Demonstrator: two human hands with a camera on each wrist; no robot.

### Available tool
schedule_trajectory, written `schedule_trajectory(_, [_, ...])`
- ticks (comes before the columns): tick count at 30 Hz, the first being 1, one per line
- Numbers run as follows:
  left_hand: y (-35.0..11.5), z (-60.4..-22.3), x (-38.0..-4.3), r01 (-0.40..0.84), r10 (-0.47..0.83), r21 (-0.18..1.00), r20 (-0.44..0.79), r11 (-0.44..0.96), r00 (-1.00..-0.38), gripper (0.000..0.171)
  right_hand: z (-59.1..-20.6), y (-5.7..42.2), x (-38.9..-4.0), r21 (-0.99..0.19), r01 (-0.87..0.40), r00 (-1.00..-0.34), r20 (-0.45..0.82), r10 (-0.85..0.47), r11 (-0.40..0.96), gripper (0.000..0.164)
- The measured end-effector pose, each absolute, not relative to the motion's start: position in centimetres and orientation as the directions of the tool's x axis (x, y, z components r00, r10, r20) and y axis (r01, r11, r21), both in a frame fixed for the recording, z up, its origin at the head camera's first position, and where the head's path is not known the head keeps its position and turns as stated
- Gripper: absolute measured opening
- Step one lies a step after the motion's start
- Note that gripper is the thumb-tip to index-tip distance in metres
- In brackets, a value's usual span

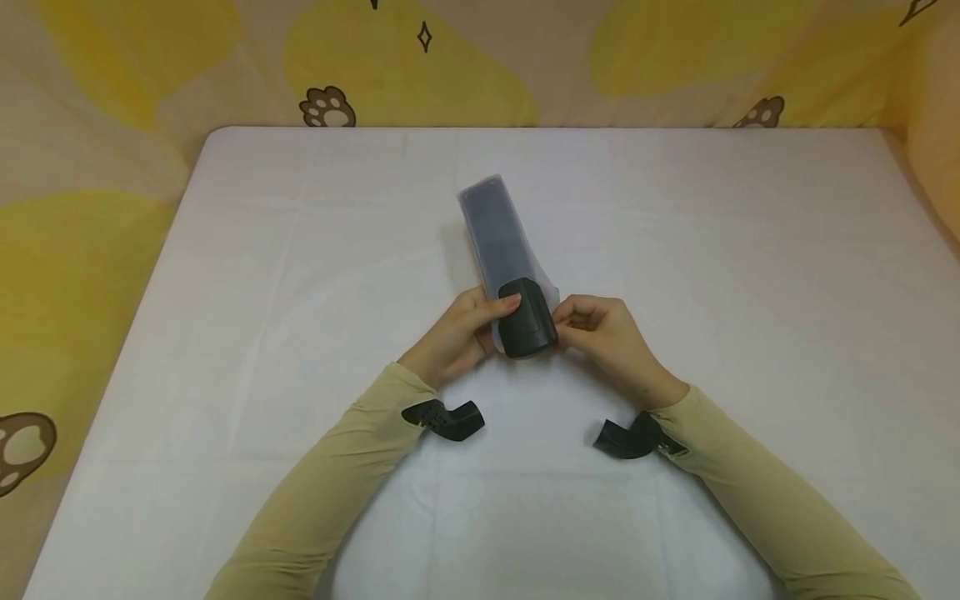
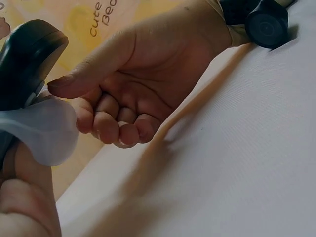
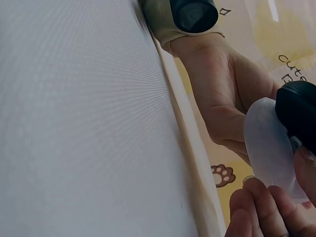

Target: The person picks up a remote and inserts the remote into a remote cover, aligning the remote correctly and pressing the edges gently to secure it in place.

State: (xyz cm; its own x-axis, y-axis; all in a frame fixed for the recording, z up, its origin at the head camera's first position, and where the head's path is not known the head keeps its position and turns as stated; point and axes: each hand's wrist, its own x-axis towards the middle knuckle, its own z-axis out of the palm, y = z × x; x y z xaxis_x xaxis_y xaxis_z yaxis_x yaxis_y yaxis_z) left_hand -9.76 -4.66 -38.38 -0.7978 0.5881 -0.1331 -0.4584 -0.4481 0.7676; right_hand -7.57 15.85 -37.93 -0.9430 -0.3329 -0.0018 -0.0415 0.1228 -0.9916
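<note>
A long dark object with a thick black rounded end (image 1: 531, 321) lies inside a translucent flexible sleeve (image 1: 491, 225), tilted with its far end toward the back left. My left hand (image 1: 457, 333) holds it near the close end, the thumb laid on the black part and the other fingers beneath, mostly hidden. At the sleeve's near right edge, my right hand (image 1: 603, 337) pinches with thumb and forefinger. The left wrist view shows the sleeve's loose rim (image 2: 54, 131) standing away from the black part, the right hand (image 2: 143, 79) at it. In the right wrist view, the rim (image 3: 269, 143) hangs below the black end.
A white cloth-covered table (image 1: 300, 250) lies under both hands. Behind it hangs a yellow and beige patterned curtain (image 1: 465, 75), which also runs along the left side. Black wrist-worn devices (image 1: 457, 421) stick out inward from both sleeves.
</note>
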Motion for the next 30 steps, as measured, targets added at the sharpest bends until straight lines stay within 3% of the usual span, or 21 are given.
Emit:
schedule_trajectory(4, [-4.66, -38.45, -9.63, -0.474, 0.608, 0.756, -0.128, -0.451, -0.783, 0.078, -37.86, 15.7, -7.47, -0.99, -0.045, -0.947, 0.0, -0.321, 0.133, 0.002])
schedule_trajectory(10, [-4.74, -38.29, -9.54, -0.488, 0.615, 0.74, -0.129, -0.463, -0.778, 0.057, -37.82, 15.59, -7.38, -0.984, -0.118, -0.932, 0.065, -0.355, 0.13, 0.004])
schedule_trajectory(16, [-4.65, -38.12, -9.62, -0.519, 0.611, 0.708, -0.156, -0.479, -0.776, 0.074, -37.92, 15.62, -7.38, -0.974, -0.177, -0.918, 0.112, -0.38, 0.141, 0.005])
schedule_trajectory(26, [-4.54, -38.03, -9.71, -0.515, 0.606, 0.705, -0.152, -0.487, -0.781, 0.076, -37.99, 15.63, -7.33, -0.95, -0.245, -0.908, 0.156, -0.388, 0.192, 0.009])
schedule_trajectory(28, [-4.59, -38.12, -9.76, -0.512, 0.602, 0.705, -0.151, -0.491, -0.784, 0.072, -37.92, 15.65, -7.29, -0.955, -0.238, -0.906, 0.151, -0.395, 0.179, 0.009])
schedule_trajectory(30, [-4.66, -38.1, -9.79, -0.502, 0.586, 0.717, -0.16, -0.483, -0.794, 0.055, -37.84, 15.66, -7.29, -0.959, -0.231, -0.902, 0.147, -0.407, 0.165, 0.009])
